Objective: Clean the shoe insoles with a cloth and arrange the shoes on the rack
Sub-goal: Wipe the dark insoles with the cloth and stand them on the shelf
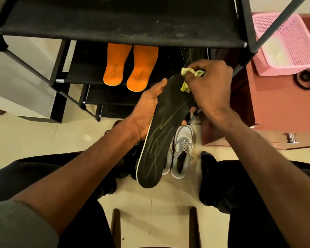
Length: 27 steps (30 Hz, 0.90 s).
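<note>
Left hand (147, 106) grips the long black insole with yellow line markings (161, 140) while right hand (209, 86) presses a crumpled yellow-green cloth (186, 86) on its toe end, two orange insoles (131, 67) already at the black fabric-shelved rack's (115, 20) shelf edge, grey-and-white sneakers (182, 151) seemingly still unshelved on the floor

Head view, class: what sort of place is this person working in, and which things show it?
Probably a room in a home, by a shoe storage corner. A black tiered shoe rack holds orange insoles, grey sneakers stand on the tiled floor, and a pink laundry-style basket sits on the right.
</note>
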Each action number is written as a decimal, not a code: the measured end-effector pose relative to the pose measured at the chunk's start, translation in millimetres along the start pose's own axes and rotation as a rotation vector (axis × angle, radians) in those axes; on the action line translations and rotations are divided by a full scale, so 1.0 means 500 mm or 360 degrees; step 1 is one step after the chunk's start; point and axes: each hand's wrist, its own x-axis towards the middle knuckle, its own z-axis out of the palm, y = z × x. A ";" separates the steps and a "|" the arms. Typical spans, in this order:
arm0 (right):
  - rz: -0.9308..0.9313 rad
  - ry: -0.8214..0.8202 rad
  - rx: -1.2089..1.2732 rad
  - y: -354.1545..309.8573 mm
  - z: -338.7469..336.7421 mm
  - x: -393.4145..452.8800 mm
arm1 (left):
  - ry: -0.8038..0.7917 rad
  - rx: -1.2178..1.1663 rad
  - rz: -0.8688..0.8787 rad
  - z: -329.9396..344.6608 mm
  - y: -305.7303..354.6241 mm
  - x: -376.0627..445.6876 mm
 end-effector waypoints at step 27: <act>-0.0390 -0.0283 -0.0098 -0.038 0.025 -0.043 | 0.0082 -0.0213 0.0015 -0.023 0.023 0.005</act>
